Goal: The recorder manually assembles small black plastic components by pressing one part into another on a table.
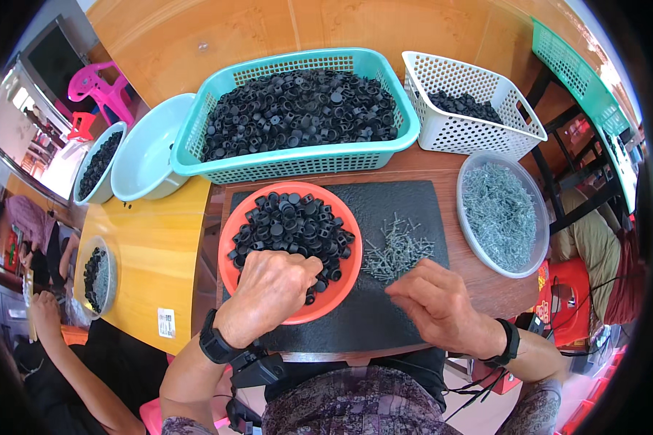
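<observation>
Over the orange bowl of small black plastic caps, my left hand is closed, knuckles up, above the near part of the heap. Its fingertips are hidden beneath it, so what they hold does not show. My right hand is at the near right side of a loose pile of silver screws on the black mat. Thumb and fingers are pinched together there; anything between them is too small to make out. Both wrists wear black bands.
Behind the bowl stands a large teal basket of black caps, with a white basket beside it. A clear tub of screws sits at right. Light blue basins stand at left, where another person's hand works.
</observation>
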Demonstrator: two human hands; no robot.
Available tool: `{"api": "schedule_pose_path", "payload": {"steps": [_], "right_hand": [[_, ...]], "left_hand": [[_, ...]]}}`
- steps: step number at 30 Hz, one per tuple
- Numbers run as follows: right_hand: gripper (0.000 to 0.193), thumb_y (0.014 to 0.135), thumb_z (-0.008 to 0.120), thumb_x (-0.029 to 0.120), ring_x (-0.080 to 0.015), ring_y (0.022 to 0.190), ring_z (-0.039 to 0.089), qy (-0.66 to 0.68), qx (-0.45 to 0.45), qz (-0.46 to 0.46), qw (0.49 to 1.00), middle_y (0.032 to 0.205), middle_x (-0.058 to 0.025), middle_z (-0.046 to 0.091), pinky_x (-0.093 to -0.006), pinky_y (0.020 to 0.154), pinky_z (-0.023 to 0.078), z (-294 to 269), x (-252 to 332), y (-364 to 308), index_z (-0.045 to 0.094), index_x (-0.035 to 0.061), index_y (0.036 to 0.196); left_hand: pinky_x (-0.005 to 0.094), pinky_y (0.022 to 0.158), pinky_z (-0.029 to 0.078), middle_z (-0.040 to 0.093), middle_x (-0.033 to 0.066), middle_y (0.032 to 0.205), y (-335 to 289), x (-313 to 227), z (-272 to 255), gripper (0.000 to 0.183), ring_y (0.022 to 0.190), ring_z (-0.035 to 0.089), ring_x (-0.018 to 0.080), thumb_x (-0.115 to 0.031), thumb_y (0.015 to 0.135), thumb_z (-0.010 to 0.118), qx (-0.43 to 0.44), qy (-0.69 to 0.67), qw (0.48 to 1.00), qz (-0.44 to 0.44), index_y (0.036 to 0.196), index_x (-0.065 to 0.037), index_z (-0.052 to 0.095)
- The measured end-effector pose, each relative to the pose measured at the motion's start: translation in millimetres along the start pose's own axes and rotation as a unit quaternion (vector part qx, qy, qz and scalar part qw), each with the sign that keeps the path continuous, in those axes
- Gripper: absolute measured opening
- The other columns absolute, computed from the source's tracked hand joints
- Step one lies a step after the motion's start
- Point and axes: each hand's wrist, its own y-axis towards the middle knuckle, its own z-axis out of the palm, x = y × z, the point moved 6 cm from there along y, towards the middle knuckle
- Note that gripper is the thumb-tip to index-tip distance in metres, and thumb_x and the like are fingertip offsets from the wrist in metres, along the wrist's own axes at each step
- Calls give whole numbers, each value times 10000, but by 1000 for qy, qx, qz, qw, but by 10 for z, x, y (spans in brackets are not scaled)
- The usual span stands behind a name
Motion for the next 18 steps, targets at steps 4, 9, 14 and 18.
{"api": "schedule_pose_path", "payload": {"steps": [4, 9, 14, 18], "right_hand": [[236, 649, 644, -96, -268, 667, 552, 4, 5, 6, 1000, 766, -122, 585, -351, 559, 452, 2, -32, -5, 600, -27, 870], [227, 652, 647, -95, -267, 675, 559, -1, 10, 15, 1000, 768, -122, 589, -350, 567, 459, 7, -47, -24, 604, -27, 864], [216, 659, 650, -96, -267, 677, 564, 18, 5, 18, 1000, 757, -119, 590, -348, 564, 460, 16, -46, -26, 608, -25, 858], [213, 660, 653, -96, -268, 671, 561, 21, 4, 22, 1000, 751, -119, 589, -347, 560, 458, 6, -32, -38, 608, -26, 856]], "left_hand": [[360, 500, 445, 603, 88, 608, -25, 22, -9, 140, 559, 599, 243, -53, 682, 664, -3, 40, 999, 17, 817, -68, 629], [359, 500, 443, 602, 91, 608, 3, 23, 15, 129, 559, 597, 242, -67, 687, 663, 10, 37, 999, 31, 808, -72, 619], [369, 495, 445, 599, 106, 594, 50, 16, 35, 119, 569, 610, 264, -88, 685, 675, 62, 49, 997, 21, 785, -56, 618], [383, 501, 450, 596, 121, 585, 58, 49, 57, 142, 567, 613, 283, -101, 677, 686, 64, 49, 997, 10, 775, -28, 613]]}}
